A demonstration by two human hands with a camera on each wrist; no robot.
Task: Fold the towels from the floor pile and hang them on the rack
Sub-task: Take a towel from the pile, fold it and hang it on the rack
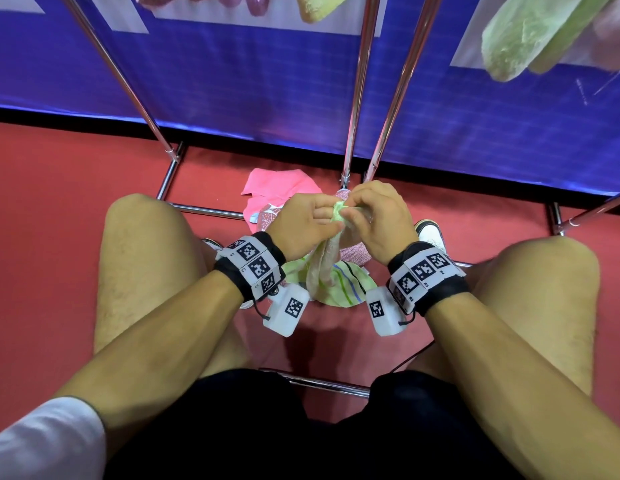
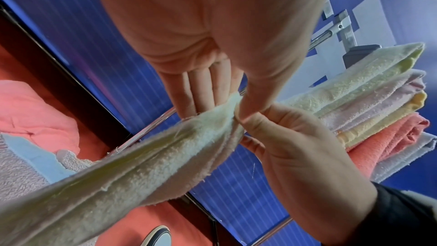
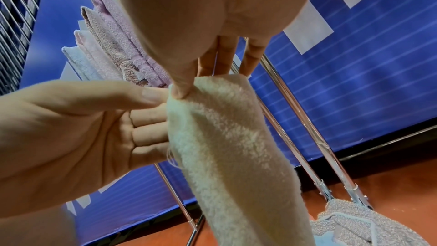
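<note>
A red floor [image 1: 59,188] runs up to a black skirting strip [image 1: 93,114] at the foot of a blue panel wall [image 1: 249,84] with fine horizontal lines. Pale rectangular patches [image 1: 128,15] sit high on the blue wall. In the right wrist view a dark grille of thin bars [image 3: 16,16] stands at far left

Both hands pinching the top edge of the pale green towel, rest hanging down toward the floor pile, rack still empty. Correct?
Not quite: the rack isn't empty. The left wrist view shows folded towels already hung. Otherwise right: left hand and right hand pinch the pale green towel above the floor pile.
</note>
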